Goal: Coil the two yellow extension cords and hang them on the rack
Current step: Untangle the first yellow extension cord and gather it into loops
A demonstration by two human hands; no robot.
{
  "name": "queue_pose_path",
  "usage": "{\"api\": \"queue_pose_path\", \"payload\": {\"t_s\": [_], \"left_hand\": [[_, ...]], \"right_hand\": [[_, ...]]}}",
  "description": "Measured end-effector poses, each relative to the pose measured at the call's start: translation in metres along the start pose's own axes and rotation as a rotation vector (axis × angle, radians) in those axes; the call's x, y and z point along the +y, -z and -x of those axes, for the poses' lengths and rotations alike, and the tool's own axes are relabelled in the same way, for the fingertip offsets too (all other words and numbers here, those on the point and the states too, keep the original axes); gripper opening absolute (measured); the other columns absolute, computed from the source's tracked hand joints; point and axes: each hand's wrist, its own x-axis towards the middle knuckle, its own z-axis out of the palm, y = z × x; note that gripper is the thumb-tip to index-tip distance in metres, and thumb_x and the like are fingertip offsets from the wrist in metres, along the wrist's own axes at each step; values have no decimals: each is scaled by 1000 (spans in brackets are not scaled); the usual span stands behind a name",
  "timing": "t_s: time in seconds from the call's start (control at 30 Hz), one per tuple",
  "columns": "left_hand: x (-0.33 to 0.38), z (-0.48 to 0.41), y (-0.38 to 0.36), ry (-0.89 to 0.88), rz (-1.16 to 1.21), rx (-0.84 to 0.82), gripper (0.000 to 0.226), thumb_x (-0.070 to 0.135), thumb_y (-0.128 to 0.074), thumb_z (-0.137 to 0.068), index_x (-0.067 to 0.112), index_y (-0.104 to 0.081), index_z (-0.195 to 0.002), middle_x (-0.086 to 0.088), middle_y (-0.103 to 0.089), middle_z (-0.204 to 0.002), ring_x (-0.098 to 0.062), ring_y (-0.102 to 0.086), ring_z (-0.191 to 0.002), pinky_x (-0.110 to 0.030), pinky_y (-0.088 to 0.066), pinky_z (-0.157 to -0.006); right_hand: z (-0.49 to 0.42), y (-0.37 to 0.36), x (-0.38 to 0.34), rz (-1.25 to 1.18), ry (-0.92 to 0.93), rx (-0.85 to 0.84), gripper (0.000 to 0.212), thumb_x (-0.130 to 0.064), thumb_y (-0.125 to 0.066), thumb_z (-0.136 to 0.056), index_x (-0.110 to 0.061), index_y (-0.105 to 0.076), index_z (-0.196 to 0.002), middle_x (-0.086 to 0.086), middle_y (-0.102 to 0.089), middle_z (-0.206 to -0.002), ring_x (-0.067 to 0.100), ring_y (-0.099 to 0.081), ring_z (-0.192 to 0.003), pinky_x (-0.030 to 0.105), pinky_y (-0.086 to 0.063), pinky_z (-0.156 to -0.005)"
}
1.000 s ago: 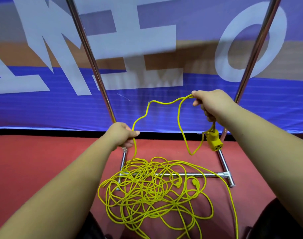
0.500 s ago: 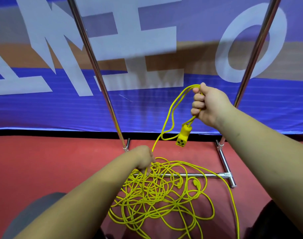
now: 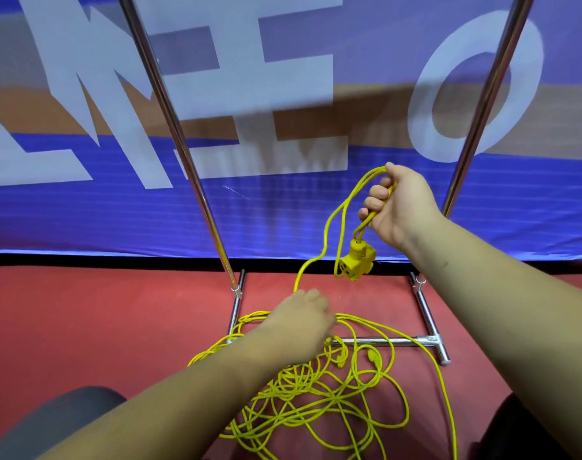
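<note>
1. Fingers (image 3: 375, 194) of the right hand (image 3: 404, 210) are curled tight round a few short loops of yellow cord (image 3: 327, 227), raised in front of the rack (image 3: 170, 127). The socket block (image 3: 356, 262) dangles just below the fist.
2. The left hand (image 3: 299, 323) is low with its back to my camera, at the spot where one strand drops from the right hand to the floor. Its fingers are hidden underneath, so I cannot tell whether they pinch the strand or only touch it.
3. Progress, as I judge it, is early. Only those first small loops are gathered. Nothing hangs on the rack as far as my view shows, though its top rail is out of frame.
4. Left to do: draw in the rest of this cord, coil the second one, then hang both.
5. Most of the cord lies in a pile (image 3: 316, 396) on the red carpet (image 3: 84, 310), draped over and around the rack's bottom bar.
6. The pile is thin, bright yellow and loosely tangled, with many crossing loops. Two plug ends (image 3: 374, 358) show near the bar. I cannot tell the two cords apart in there.
7. One long strand runs out toward the lower right edge of the view.
</note>
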Motion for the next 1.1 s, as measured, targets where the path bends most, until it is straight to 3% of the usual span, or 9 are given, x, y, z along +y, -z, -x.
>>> {"api": "queue_pose_path", "payload": {"t_s": [0.17, 0.3, 0.4, 0.53, 0.6, 0.73, 0.9, 1.0, 1.1], "left_hand": [[-15, -13, 25, 510, 1149, 162, 20, 29, -52, -108, 20, -55, -90, 4, -61, -61, -10, -52, -51, -29, -41, -57], [-26, -11, 46, 572, 1559, 295, 13, 19, -57, -106, 15, -60, -94, 3, -58, -64, -12, -43, -51, -29, -38, -57], [-23, -10, 57, 517, 1538, 371, 10, 27, -66, -102, 22, -69, -93, 2, -56, -80, -14, -49, -70, -28, -43, -71], [-28, -16, 67, 468, 1291, 384, 9, 30, -69, -99, 26, -74, -94, 9, -66, -117, 23, -53, -95, 2, -34, -81], [-29, -19, 63, 410, 1361, 321, 13, 28, -65, -102, 19, -74, -99, 2, -73, -109, 13, -59, -88, -3, -41, -81], [-28, -21, 58, 426, 1438, 307, 14, 25, -62, -103, 15, -70, -103, -6, -74, -91, -19, -65, -84, -33, -53, -83], [-37, -29, 53, 461, 1385, 381, 11, 35, -52, -106, 26, -58, -104, -4, -71, -95, -11, -62, -86, -38, -52, -92], [-35, -34, 57, 468, 1369, 424, 8, 34, -48, -108, 27, -48, -105, -1, -65, -87, -5, -60, -72, -25, -52, -71], [-39, -41, 55, 548, 1336, 497, 16, 36, -53, -105, 25, -41, -105, 2, -52, -79, -15, -50, -66, -32, -44, -60]], "right_hand": [[-8, 2, 15, -39, -77, 86, 43, -32, -45, -106, -23, -35, -66, -2, -34, -58, 19, -32, -46, 34, -44, -66], [-13, 2, 27, 61, -142, 141, 35, -30, -42, -110, -17, -51, -79, 4, -61, -78, 26, -67, -73, 48, -51, -97], [-13, -2, 36, 27, -120, 168, 21, -15, -37, -112, -7, -55, -104, 8, -62, -98, 30, -72, -92, 52, -52, -99], [-12, -9, 45, 57, -125, 108, 26, -8, -33, -112, -3, -45, -134, 13, -67, -105, 32, -68, -97, 53, -52, -104], [-12, -11, 48, 113, -145, 89, 30, -9, -35, -112, 2, -45, -138, 15, -72, -104, 31, -67, -106, 51, -50, -107], [-15, -10, 50, 154, -162, 79, 34, -10, -37, -112, 5, -43, -142, 18, -74, -106, 33, -63, -117, 49, -48, -109], [-16, -10, 46, 267, -229, 47, 39, -13, -40, -112, 12, -47, -141, 23, -71, -114, 39, -58, -123, 54, -45, -115], [-15, -10, 42, 410, -182, 43, 37, -16, -44, -110, 8, -52, -137, 19, -75, -108, 34, -63, -123, 51, -51, -108], [-11, -7, 39, 780, -180, -6, 36, -33, -49, -108, -3, -69, -115, 15, -77, -115, 31, -69, -115, 41, -54, -91]]}}
